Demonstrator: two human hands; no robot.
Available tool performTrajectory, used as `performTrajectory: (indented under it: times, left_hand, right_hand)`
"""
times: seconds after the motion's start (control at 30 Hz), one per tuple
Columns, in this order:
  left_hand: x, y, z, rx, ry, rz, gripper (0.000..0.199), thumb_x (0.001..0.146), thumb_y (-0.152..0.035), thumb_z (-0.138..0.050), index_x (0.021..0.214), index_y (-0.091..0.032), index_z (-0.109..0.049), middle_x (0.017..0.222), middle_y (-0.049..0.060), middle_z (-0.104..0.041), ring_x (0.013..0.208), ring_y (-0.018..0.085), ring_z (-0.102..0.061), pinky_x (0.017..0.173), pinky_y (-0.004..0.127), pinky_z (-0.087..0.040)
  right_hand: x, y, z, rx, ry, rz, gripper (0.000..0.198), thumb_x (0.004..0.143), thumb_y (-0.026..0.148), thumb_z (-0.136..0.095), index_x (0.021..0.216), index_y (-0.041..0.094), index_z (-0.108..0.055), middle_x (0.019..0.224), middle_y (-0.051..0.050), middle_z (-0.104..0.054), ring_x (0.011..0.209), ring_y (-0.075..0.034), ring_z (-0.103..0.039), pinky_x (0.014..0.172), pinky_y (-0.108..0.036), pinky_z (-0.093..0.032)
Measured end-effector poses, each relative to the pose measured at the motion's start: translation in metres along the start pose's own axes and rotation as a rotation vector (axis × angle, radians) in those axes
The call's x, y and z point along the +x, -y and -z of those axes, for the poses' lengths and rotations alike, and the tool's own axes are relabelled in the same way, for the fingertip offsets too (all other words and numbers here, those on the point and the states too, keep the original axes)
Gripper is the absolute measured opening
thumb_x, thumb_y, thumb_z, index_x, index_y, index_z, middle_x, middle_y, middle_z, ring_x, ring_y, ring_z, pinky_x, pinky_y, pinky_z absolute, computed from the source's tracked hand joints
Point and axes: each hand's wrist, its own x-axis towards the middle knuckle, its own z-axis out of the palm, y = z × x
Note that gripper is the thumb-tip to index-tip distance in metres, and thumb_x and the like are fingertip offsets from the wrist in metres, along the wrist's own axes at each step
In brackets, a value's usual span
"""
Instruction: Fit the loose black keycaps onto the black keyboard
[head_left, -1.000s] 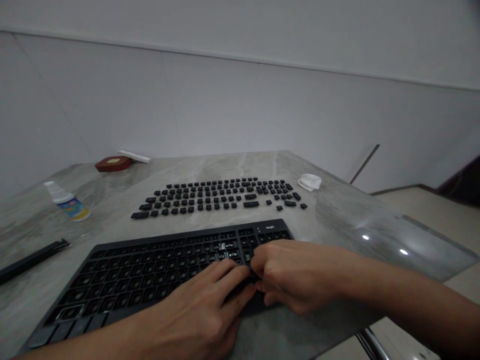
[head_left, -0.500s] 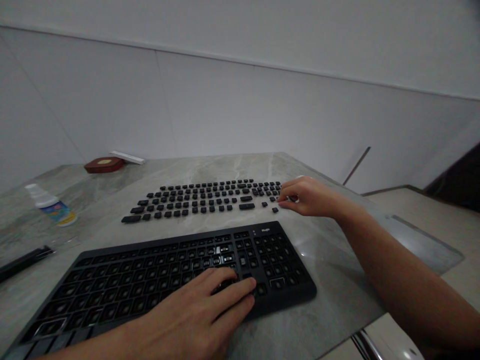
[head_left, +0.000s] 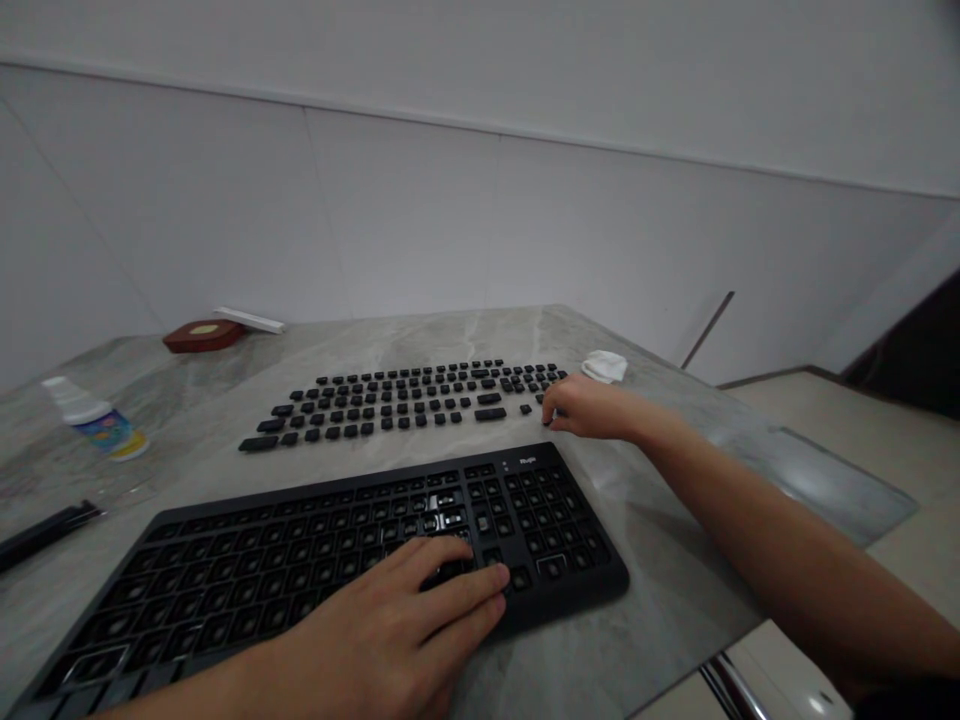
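A black keyboard base (head_left: pixel 592 590) with its key sockets bare lies tilted across the near part of the table. My left hand (head_left: pixel 390 625) rests flat on its lower right area, fingers stretched out and apart. Beyond the base, loose black keycaps (head_left: pixel 490 413) are laid out in rows like a keyboard. At the right end of those rows, my right hand (head_left: pixel 585 405) pinches a small dark keycap (head_left: pixel 547 421) between thumb and fingers, low at the table surface. Part of that keycap is hidden by the fingertips.
Behind my right hand lies a crumpled white tissue or cloth (head_left: pixel 604 366). To the left stand a spray bottle (head_left: pixel 105 425) and a long black strip (head_left: pixel 45 532). A reddish-brown box (head_left: pixel 204 337) and a white bar (head_left: pixel 250 319) are near the wall. The table's edge runs along the right.
My right hand has moved slightly left and nearer, from the upper right keycaps to the one at the lower right. The white cloth behind it now shows. My left hand stays put.
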Motion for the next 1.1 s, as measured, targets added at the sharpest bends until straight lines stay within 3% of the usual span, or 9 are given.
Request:
performTrajectory:
  times: [0.2, 0.37, 0.4, 0.5, 0.57, 0.63, 0.83, 1.1]
  left_hand:
    - [0.001, 0.001, -0.002, -0.001, -0.007, -0.002, 0.047, 0.090, -0.005, -0.060, 0.136, -0.012, -0.060, 0.141, 0.009, -0.063, 0.123, 0.031, -0.059, 0.098, 0.043, -0.060]
    - [0.001, 0.000, -0.002, 0.005, 0.023, -0.001, 0.046, 0.089, -0.006, -0.060, 0.136, -0.010, -0.060, 0.144, 0.008, -0.060, 0.123, 0.032, -0.058, 0.099, 0.045, -0.060]
    - [0.001, 0.000, -0.002, 0.005, 0.029, 0.001, 0.047, 0.089, -0.006, -0.060, 0.136, -0.010, -0.060, 0.145, 0.007, -0.060, 0.123, 0.032, -0.058, 0.099, 0.045, -0.060]
    - [0.001, 0.001, -0.003, 0.004, 0.038, 0.003, 0.046, 0.090, -0.007, -0.060, 0.136, -0.010, -0.060, 0.145, 0.006, -0.060, 0.123, 0.032, -0.057, 0.101, 0.044, -0.059]
    - [0.003, 0.001, -0.003, 0.003, 0.033, 0.008, 0.046, 0.091, -0.008, -0.059, 0.136, -0.010, -0.060, 0.143, 0.007, -0.061, 0.124, 0.031, -0.057, 0.102, 0.043, -0.059]
    - [0.005, 0.001, -0.002, -0.003, 0.031, 0.009, 0.046, 0.092, -0.008, -0.058, 0.138, -0.010, -0.059, 0.141, 0.008, -0.063, 0.124, 0.031, -0.057, 0.102, 0.042, -0.059]
    - [0.004, 0.001, 0.000, -0.020, 0.028, 0.008, 0.043, 0.093, -0.008, -0.056, 0.136, -0.010, -0.060, 0.140, 0.008, -0.063, 0.123, 0.030, -0.058, 0.101, 0.040, -0.059]
    - [0.005, 0.000, 0.000, -0.029, 0.009, 0.006, 0.043, 0.094, -0.009, -0.054, 0.138, -0.010, -0.059, 0.138, 0.010, -0.065, 0.123, 0.029, -0.058, 0.101, 0.041, -0.059]
  right_hand:
    - [0.002, 0.011, 0.000, 0.011, -0.015, 0.010, 0.017, 0.080, 0.002, -0.064, 0.080, 0.013, -0.076, 0.081, -0.010, -0.075, 0.079, -0.020, -0.068, 0.080, -0.033, -0.049]
    - [-0.011, 0.041, 0.015, 0.087, -0.102, 0.098, 0.015, 0.084, 0.003, -0.063, 0.081, 0.013, -0.074, 0.085, -0.007, -0.074, 0.080, -0.015, -0.067, 0.080, -0.028, -0.050]
    - [-0.015, 0.050, 0.016, 0.128, -0.122, 0.142, 0.013, 0.085, 0.006, -0.065, 0.082, 0.014, -0.074, 0.087, -0.005, -0.074, 0.080, -0.013, -0.067, 0.080, -0.026, -0.051]
    - [-0.029, 0.079, 0.016, 0.485, -0.200, 0.469, 0.012, 0.087, 0.014, -0.070, 0.076, 0.013, -0.073, 0.086, -0.007, -0.074, 0.078, -0.013, -0.069, 0.075, -0.024, -0.053]
    - [-0.037, 0.096, 0.012, 0.588, -0.108, 0.611, 0.009, 0.086, 0.012, -0.069, 0.078, 0.012, -0.073, 0.088, -0.007, -0.074, 0.075, -0.012, -0.068, 0.069, -0.021, -0.053]
    - [-0.042, 0.108, 0.009, 0.569, -0.010, 0.669, 0.007, 0.083, 0.008, -0.069, 0.079, 0.011, -0.073, 0.089, -0.007, -0.074, 0.074, -0.012, -0.067, 0.069, -0.021, -0.053]
    - [-0.041, 0.114, 0.006, 0.423, 0.117, 0.635, 0.011, 0.079, 0.004, -0.069, 0.070, 0.011, -0.070, 0.081, -0.003, -0.069, 0.070, -0.011, -0.061, 0.063, -0.020, -0.048]
    - [-0.041, 0.115, 0.004, 0.424, 0.125, 0.590, 0.013, 0.080, 0.008, -0.070, 0.069, 0.012, -0.067, 0.081, -0.002, -0.066, 0.070, -0.011, -0.060, 0.063, -0.020, -0.047]
